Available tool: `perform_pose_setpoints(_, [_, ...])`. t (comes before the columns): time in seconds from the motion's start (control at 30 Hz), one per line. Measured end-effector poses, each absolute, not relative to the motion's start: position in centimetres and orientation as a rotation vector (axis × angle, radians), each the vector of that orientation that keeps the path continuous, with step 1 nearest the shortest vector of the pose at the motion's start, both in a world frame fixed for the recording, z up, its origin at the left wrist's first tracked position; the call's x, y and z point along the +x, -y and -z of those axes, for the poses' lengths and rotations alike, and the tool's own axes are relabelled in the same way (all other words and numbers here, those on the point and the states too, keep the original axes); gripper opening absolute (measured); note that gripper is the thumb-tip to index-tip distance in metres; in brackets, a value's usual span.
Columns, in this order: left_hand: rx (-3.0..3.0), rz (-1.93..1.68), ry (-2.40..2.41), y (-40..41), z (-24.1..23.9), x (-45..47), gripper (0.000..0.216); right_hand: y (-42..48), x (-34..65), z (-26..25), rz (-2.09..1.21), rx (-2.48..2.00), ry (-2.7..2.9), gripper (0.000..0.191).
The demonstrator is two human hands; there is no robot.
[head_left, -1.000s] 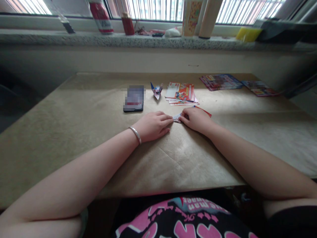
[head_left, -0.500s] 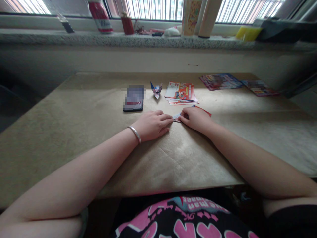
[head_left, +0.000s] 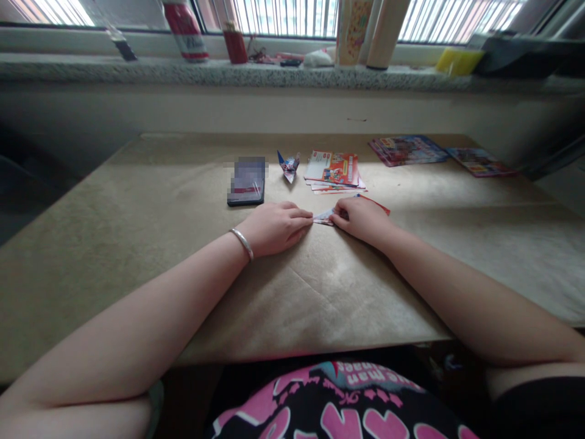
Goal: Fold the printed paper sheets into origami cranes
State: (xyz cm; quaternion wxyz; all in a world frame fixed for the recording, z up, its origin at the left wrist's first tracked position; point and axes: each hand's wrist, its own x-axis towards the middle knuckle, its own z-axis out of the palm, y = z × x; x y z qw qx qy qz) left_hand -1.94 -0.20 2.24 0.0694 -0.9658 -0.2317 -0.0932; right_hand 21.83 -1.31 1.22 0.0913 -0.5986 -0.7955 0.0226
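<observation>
My right hand [head_left: 363, 219] pinches a small folded paper [head_left: 323, 216] with pale printing, held down on the table. Part of that paper is hidden under my fingers, and a red and blue edge [head_left: 375, 203] shows behind the hand. My left hand [head_left: 278, 228], a silver bangle on its wrist, lies on the table with fingers stretched out. Its fingertips touch the paper's narrow left point; the thumb is partly hidden. Beyond my hands stands a folded paper crane [head_left: 289, 167], with a stack of printed paper sheets [head_left: 331, 169] to its right.
A dark phone [head_left: 247, 181] lies left of the crane. More colourful printed sheets [head_left: 406, 150] and another pile [head_left: 482, 162] rest at the back right. On the stone windowsill [head_left: 274, 75] stand a red can [head_left: 186, 32], a red bottle, tubes and a yellow object.
My left hand has slid slightly left along the folded paper to its point, uncovering more of it. The right hand stays in place.
</observation>
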Motion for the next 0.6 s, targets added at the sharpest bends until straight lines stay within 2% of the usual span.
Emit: perform_pose_setpoints(0.6, [-2.993, 0.392, 0.903, -0.29, -1.81, -2.31, 0.032, 1.31, 21.95, -1.04, -0.069, -1.748, 2.353, 0.023])
